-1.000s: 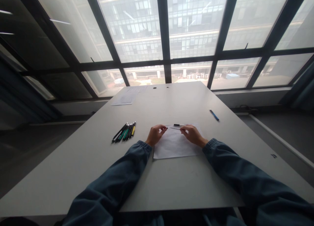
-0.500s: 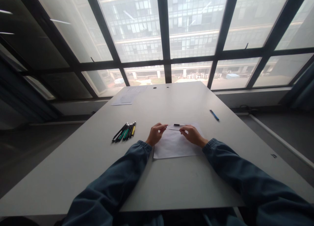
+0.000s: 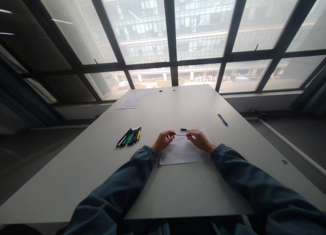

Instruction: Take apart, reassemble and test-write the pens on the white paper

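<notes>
A thin dark pen refill spans the gap between my two hands, held level above a white sheet of paper. My right hand pinches its right end. At the left end, the fingertips of my left hand are closed; any tiny part inside them is hidden. Just beyond the refill lies a pen piece with a black end and a paler body, partly covered by my right hand.
A row of black, green and yellow pens lies on the white table to the left. One blue pen rests at the right. Printed papers are at the far left, before large windows.
My left hand has moved slightly right and lower, so its fingertips now meet the left end of the refill. My right hand has barely moved.
</notes>
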Tool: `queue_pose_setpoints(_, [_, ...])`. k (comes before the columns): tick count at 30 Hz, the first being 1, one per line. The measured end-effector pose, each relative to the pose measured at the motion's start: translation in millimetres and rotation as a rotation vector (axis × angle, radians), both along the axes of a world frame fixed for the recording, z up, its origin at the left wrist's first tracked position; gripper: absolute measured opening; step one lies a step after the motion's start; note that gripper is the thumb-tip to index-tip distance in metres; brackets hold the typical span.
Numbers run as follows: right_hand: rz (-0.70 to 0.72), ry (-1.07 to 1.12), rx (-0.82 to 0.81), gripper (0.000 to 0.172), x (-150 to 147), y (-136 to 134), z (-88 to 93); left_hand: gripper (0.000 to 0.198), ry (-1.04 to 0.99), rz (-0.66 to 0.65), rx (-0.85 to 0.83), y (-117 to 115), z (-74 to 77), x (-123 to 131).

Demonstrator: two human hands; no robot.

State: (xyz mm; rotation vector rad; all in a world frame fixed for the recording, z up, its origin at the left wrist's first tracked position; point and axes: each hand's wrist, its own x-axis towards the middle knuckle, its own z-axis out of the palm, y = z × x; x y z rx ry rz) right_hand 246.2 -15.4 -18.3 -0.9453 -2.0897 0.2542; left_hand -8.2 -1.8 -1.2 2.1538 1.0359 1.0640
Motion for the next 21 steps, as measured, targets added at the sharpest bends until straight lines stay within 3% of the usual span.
queue_pose_setpoints(7, [0.019,0.037,-0.001,0.011,-0.5,-2.6,2.9,0.013,0.023,0.099,-0.011,4.0,-4.6,-1.5])
queue_pose_setpoints(21, [0.045,0.009,0.011,0.011,-2.2,-3.4,5.1,0.024,-0.004,-0.145,0.013,-1.5,0.7,-0.3])
